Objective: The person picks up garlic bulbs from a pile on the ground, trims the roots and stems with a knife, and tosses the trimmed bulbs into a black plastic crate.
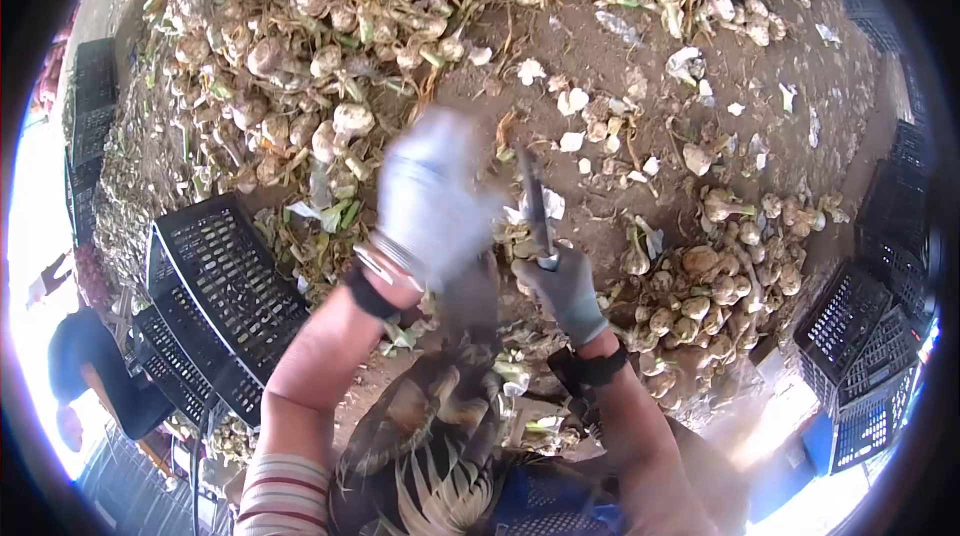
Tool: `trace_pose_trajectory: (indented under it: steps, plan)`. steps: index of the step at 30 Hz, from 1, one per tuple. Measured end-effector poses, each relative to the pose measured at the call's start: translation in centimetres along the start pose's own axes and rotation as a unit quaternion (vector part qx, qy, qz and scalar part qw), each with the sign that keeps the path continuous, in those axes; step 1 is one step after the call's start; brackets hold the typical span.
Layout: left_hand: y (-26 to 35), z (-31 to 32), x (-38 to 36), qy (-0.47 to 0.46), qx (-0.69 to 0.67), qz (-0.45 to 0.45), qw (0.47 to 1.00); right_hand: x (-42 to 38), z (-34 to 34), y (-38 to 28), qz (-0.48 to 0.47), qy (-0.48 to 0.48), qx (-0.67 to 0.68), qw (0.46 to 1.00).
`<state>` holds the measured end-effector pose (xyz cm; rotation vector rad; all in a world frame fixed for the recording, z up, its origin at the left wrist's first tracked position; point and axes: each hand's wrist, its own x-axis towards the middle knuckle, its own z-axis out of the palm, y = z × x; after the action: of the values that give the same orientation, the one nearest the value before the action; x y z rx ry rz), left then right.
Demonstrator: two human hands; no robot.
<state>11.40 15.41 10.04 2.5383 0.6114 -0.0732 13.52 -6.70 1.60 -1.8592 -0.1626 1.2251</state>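
Note:
My left hand (435,196), in a white glove, is smeared by motion in the middle of the view, above the bare soil; its fingers and anything in them cannot be made out. To its right, my right hand (562,288), in a grey glove, is closed round the handle of a dark-bladed tool (535,201) that points up and away from me. Garlic bulbs with stalks (340,36) lie heaped beyond my left hand. A smaller heap of garlic bulbs (700,296) lies right of my right hand. White peel and loose bulbs (572,104) are scattered on the soil.
Black plastic crates (240,286) stand tilted at the left, near my left forearm. More black crates (850,326) are stacked at the right edge. Another person (110,371) is at the far lower left. A blue crate (565,496) is low in front of my body.

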Motion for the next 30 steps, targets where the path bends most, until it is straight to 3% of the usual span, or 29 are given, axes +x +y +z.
trace_pose_trajectory:
  steps: [1,2,4,8,10,11,12,13,15,17,18,20,21,23,24,26,27,28,29,30]
  plan:
    - [-3.6,0.3,1.4,0.109,0.053,-0.056,0.991,0.1,-0.6,-0.9,0.022,0.020,0.072,0.997]
    - [-8.5,0.9,1.8,0.072,0.199,-0.144,0.967,0.2,-0.9,-1.2,0.047,0.037,0.145,0.988]
    - [-14.1,1.3,1.5,0.036,0.223,-0.228,0.947,0.9,-1.2,-1.4,0.063,0.027,0.191,0.979]
    - [-16.4,1.5,0.7,-0.030,0.073,-0.236,0.969,2.3,0.2,-3.5,0.043,0.020,0.279,0.959]
    - [-14.7,3.0,-0.6,-0.054,0.170,-0.165,0.970,3.4,0.8,-3.5,0.063,0.023,0.279,0.958]
    - [-14.7,3.7,-1.3,-0.022,0.233,-0.092,0.968,3.7,1.0,-4.0,0.046,0.024,0.299,0.953]
    - [-15.1,4.2,-1.4,-0.023,0.231,-0.090,0.968,3.8,1.0,-4.5,0.028,0.025,0.318,0.947]
    - [-15.6,4.5,-1.6,-0.028,0.087,-0.148,0.985,3.8,0.7,-4.7,0.032,0.020,0.298,0.954]
    - [-12.8,3.3,-1.7,-0.069,-0.156,-0.262,0.950,3.7,0.5,-5.2,0.040,0.017,0.298,0.954]
    - [-10.6,4.1,-4.0,-0.061,-0.314,-0.185,0.929,4.0,1.0,-5.2,0.030,0.021,0.281,0.959]
    - [-8.7,4.2,-4.9,-0.043,-0.240,-0.065,0.968,4.3,1.8,-5.0,0.030,0.024,0.281,0.959]
    - [-5.4,5.0,-6.3,-0.057,-0.324,-0.058,0.942,4.3,3.2,-5.0,-0.022,-0.051,0.417,0.907]
    - [-5.1,5.8,-6.8,-0.057,-0.327,-0.060,0.942,4.1,3.0,-5.1,-0.013,-0.051,0.358,0.932]
    - [-4.9,6.9,-7.2,0.003,-0.390,-0.156,0.907,3.1,2.6,-6.1,-0.030,-0.062,0.361,0.930]
    - [-4.8,6.3,-7.5,0.006,-0.389,-0.156,0.908,2.8,2.6,-6.6,-0.050,-0.073,0.367,0.926]
    - [-4.8,4.9,-7.8,-0.096,-0.501,-0.188,0.839,2.5,2.3,-6.3,-0.083,-0.068,0.345,0.932]
    - [-5.3,4.9,-7.9,-0.106,-0.449,-0.168,0.871,2.0,1.4,-6.9,-0.146,0.000,0.155,0.977]
    - [-5.5,5.0,-8.0,-0.104,-0.448,-0.167,0.872,1.6,0.5,-7.4,-0.202,0.067,-0.043,0.976]
    - [-5.6,5.2,-8.3,-0.093,-0.502,-0.186,0.839,1.2,0.1,-7.5,-0.232,0.116,-0.174,0.950]
    - [-5.5,5.6,-8.7,-0.084,-0.555,-0.204,0.802,0.5,-0.2,-7.7,-0.229,0.118,-0.176,0.950]
